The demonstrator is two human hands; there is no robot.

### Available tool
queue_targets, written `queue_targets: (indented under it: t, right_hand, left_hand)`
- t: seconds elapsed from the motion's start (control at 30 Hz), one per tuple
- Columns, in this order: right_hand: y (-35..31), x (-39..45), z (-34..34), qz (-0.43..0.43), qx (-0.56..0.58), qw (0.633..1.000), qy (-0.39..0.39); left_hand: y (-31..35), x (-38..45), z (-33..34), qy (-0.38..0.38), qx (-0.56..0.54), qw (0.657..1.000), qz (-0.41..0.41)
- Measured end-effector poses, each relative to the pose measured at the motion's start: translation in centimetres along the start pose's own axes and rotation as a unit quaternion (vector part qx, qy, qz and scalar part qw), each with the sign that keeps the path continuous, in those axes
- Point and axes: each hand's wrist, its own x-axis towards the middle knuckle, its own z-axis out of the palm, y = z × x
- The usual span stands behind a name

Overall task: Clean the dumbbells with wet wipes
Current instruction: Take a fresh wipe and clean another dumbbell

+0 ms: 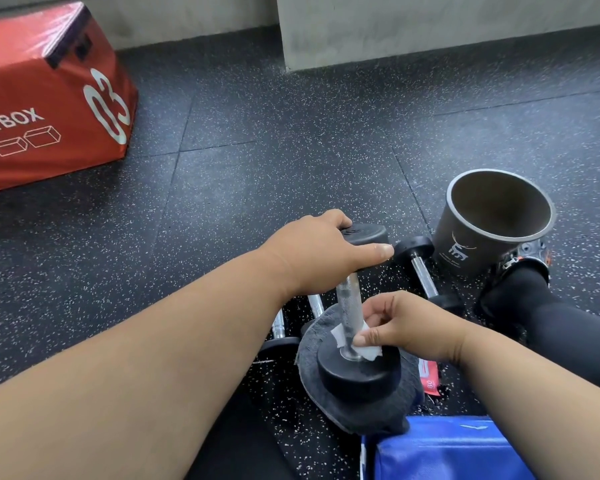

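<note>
Red vinyl marks the soft box (45, 98) far left of the upright dumbbell (355, 327); you can read "FTBOX" and "03" on it. Your left hand (321, 252) is clamped over the dumbbell's top head, steadying it on end on the grey towel (357, 415). Just beside the handle, your right hand (400, 327) pinches the white wet wipe (364, 348) against the lower handle where it meets the bottom head. Slacken the top hold or rub too hard and the dumbbell could tip off the soft towel onto the other dumbbells (420, 268) behind. Right of it lie a red packet (430, 375) reading "30" and a dark bin (492, 220) with a white logo
</note>
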Motion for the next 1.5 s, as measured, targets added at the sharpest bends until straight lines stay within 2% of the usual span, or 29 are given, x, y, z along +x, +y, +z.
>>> queue_targets:
  t: [0.2, 0.27, 0.4, 0.57, 0.83, 1.0, 1.17, 1.23, 1.4, 1.5]
  right_hand:
    - [0.7, 0.3, 1.9, -0.009, -0.165, 0.981, 0.099]
    - [0.5, 0.1, 2.3, -0.004, -0.189, 0.975, 0.115]
    - [-0.2, -0.1, 2.9, 0.026, -0.163, 0.98, 0.107]
    - [-1.3, -0.6, 3.2, 0.023, -0.061, 0.996, 0.063]
    - [-2.5, 0.0, 5.9, 0.019, -0.014, 0.993, 0.116]
    - [-2.0, 0.4, 6.0, 0.038, -0.112, 0.979, 0.164]
    - [-2.2, -0.6, 3.7, 0.029, -0.143, 0.988, 0.052]
    - [-2.4, -1.0, 2.6, 0.022, -0.175, 0.983, 0.041]
    - [-2.8, -1.3, 0.5, 0.033, -0.277, 0.955, 0.1]
    - [-3.0, -1.4, 0.1, 0.043, -0.314, 0.942, 0.105]
  left_hand:
    - [0.1, -0.2, -0.1, 0.001, 0.0, 1.0, -0.002]
    - [0.1, -0.3, -0.1, -0.001, 0.0, 1.0, -0.002]
    - [0.1, -0.4, 0.0, -0.002, 0.004, 1.0, -0.004]
    - [0.1, -0.6, 0.0, -0.005, 0.008, 1.0, -0.001]
    - [0.1, -0.7, 0.2, -0.001, 0.002, 1.0, 0.006]
    - [0.3, -0.9, 0.3, 0.009, -0.006, 1.0, 0.013]
    - [0.4, -0.9, 0.3, 0.009, -0.002, 1.0, 0.012]
    - [0.4, -0.9, 0.2, 0.009, -0.002, 1.0, 0.012]
    - [0.3, -0.8, 0.2, 0.008, 0.003, 1.0, 0.015]
    - [0.3, -0.7, 0.2, 0.008, 0.008, 1.0, 0.016]
